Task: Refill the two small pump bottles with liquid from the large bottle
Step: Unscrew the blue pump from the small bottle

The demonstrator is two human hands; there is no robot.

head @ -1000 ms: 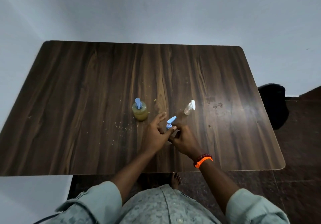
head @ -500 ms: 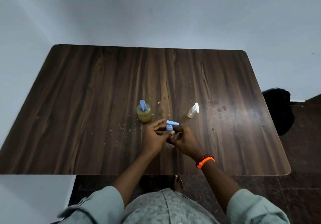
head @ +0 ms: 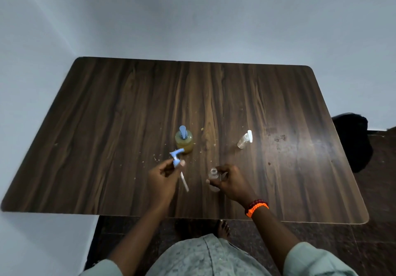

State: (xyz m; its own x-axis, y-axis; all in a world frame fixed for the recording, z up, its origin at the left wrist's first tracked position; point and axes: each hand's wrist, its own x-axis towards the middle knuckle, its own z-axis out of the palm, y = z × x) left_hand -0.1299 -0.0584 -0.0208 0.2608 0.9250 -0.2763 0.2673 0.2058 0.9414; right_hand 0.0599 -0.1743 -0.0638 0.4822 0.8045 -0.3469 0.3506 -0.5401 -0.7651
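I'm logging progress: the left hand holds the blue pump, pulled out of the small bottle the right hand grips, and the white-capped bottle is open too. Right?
Not quite. The head view shows the white-capped bottle with its cap on, untouched on the table. The rest stands: the left hand holds the blue pump, tube hanging free, and the right hand grips the open small bottle.

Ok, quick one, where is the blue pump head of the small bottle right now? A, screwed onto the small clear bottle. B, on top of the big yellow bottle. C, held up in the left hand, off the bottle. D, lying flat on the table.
C: the left hand holds the blue pump head with its tube dangling, while the right hand grips the small clear bottle, whose neck is open.
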